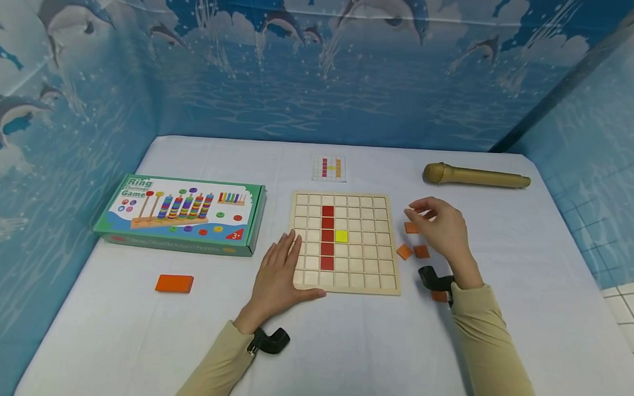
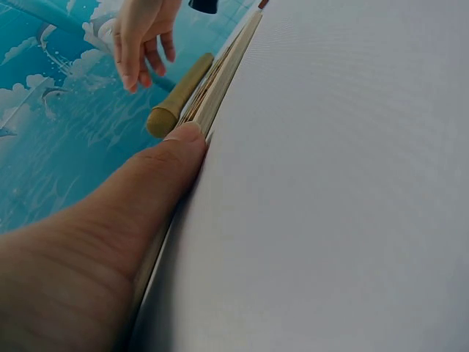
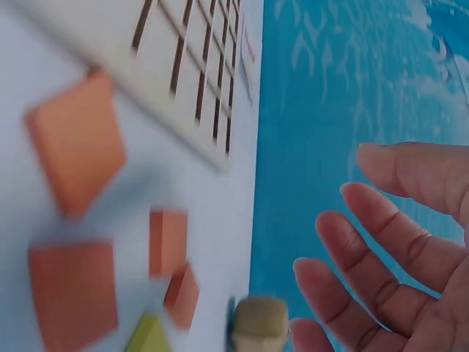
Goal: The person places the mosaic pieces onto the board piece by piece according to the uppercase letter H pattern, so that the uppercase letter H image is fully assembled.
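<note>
A wooden grid board (image 1: 366, 279) lies on the white table with a column of several red tiles (image 1: 328, 235) and one yellow tile (image 1: 341, 237) on it. My left hand (image 1: 279, 272) rests at the board's lower left corner, fingers spread over its left edge. In the left wrist view its thumb (image 2: 161, 165) presses along the board's front edge. To the right of the board, my right hand (image 1: 444, 228) hovers over loose orange tiles (image 1: 422, 252). Its fingers (image 3: 352, 246) are loosely bent with nothing between them. A yellow-green piece (image 3: 149, 335) lies beside orange tiles in the right wrist view.
Behind the board lies a small pattern card (image 1: 329, 167). A gold microphone-shaped object (image 1: 477, 175) is at the back right. On the left are a green-edged game box (image 1: 180, 215) and an orange block (image 1: 175, 284). Another orange tile (image 1: 439, 296) sits beneath the right wrist.
</note>
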Demonstrator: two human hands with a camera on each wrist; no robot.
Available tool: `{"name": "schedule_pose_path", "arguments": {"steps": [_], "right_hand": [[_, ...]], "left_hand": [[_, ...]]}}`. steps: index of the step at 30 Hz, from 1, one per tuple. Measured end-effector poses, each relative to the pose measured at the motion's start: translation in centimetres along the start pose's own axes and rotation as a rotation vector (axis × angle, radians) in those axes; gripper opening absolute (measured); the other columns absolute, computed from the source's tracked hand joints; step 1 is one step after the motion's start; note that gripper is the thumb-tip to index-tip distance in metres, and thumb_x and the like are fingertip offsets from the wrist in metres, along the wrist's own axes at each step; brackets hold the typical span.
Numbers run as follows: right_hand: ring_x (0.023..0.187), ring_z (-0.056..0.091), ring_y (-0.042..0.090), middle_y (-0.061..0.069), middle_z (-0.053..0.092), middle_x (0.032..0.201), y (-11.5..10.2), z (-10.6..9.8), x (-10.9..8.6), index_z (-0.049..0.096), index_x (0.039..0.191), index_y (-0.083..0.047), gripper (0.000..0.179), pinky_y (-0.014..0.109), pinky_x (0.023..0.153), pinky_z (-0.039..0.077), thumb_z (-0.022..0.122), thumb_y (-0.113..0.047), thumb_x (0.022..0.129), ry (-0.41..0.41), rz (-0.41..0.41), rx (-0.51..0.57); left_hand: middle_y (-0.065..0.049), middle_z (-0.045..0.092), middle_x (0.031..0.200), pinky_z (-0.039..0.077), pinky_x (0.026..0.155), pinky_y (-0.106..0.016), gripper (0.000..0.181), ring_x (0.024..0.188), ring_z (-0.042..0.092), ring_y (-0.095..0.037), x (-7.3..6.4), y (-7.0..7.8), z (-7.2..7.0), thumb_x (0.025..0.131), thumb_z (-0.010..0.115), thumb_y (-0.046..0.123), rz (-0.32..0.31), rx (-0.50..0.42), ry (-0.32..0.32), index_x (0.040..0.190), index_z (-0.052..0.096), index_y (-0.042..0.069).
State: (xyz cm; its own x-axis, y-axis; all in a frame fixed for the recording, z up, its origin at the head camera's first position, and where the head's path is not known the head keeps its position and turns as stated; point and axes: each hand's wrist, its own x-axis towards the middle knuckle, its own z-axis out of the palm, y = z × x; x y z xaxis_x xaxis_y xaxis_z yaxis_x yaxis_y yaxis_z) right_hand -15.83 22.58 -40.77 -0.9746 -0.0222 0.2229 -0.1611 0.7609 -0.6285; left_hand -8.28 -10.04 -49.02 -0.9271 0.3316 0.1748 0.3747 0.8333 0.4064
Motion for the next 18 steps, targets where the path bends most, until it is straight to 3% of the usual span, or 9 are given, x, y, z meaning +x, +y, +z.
{"name": "schedule_pose_path", "arguments": {"steps": [5, 11, 18], "right_hand": [[0.084, 0.057, 0.031, 0.014, 0.065, 0.095, 1.5, -1.0, -0.5, 0.066, 0.107, -0.001, 0.036, 0.041, 0.061, 0.043, 0.066, -0.032, 0.088, -0.030, 0.104, -0.051], [0.088, 0.056, 0.033, 0.020, 0.062, 0.103, 2.9, -1.9, -0.8, 0.060, 0.114, 0.001, 0.046, 0.039, 0.066, 0.043, 0.068, -0.035, 0.087, -0.186, 0.224, -0.101], [0.095, 0.049, 0.037, 0.022, 0.054, 0.109, 3.8, -1.9, -0.6, 0.055, 0.118, 0.001, 0.056, 0.046, 0.073, 0.042, 0.072, -0.039, 0.083, -0.338, 0.352, -0.159]], "left_hand": [[-0.013, 0.019, 0.155, 0.009, 0.113, -0.040, 0.114, 0.142, 0.011, -0.026, 0.0, 0.1, -0.1, 0.068, 0.069, 0.068, 0.003, -0.006, 0.004, 0.149, 0.024, 0.002], [-0.013, 0.020, 0.155, 0.009, 0.113, -0.040, 0.114, 0.142, 0.011, -0.026, 0.0, 0.1, -0.2, 0.068, 0.069, 0.068, 0.001, -0.004, 0.000, 0.149, 0.024, 0.002], [-0.013, 0.019, 0.155, 0.009, 0.113, -0.040, 0.114, 0.142, 0.011, -0.026, 0.0, 0.1, -0.1, 0.068, 0.069, 0.068, 0.004, -0.010, 0.006, 0.149, 0.024, 0.002]]}}
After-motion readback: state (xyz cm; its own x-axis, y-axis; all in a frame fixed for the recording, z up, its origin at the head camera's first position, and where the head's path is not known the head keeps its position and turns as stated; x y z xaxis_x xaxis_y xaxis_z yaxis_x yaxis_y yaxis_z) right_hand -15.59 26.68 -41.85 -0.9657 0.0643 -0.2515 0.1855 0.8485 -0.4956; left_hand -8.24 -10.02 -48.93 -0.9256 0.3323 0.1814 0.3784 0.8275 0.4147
